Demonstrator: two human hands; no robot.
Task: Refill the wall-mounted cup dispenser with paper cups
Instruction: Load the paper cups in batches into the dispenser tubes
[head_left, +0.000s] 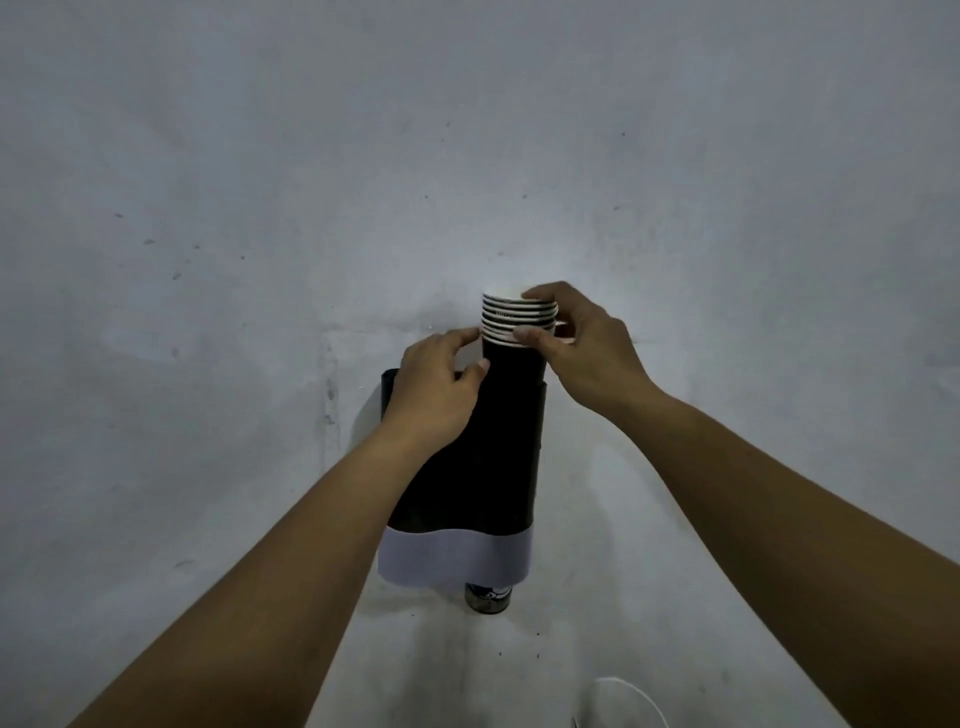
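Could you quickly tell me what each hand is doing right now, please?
Left hand: fingers touch the stack of paper cups, grip unclear.
Right hand: pinching the stack's rims.

the cup dispenser (467, 467) is a dark, upright tube fixed to a pale wall, with a white band wrapped round its lower end. a stack of paper cups (511, 332) stands upright in its open top, dark sides sunk partly into the tube, white rolled rims stacked close together above it. below the band, the bottom of a dark printed cup (488, 597) pokes out.
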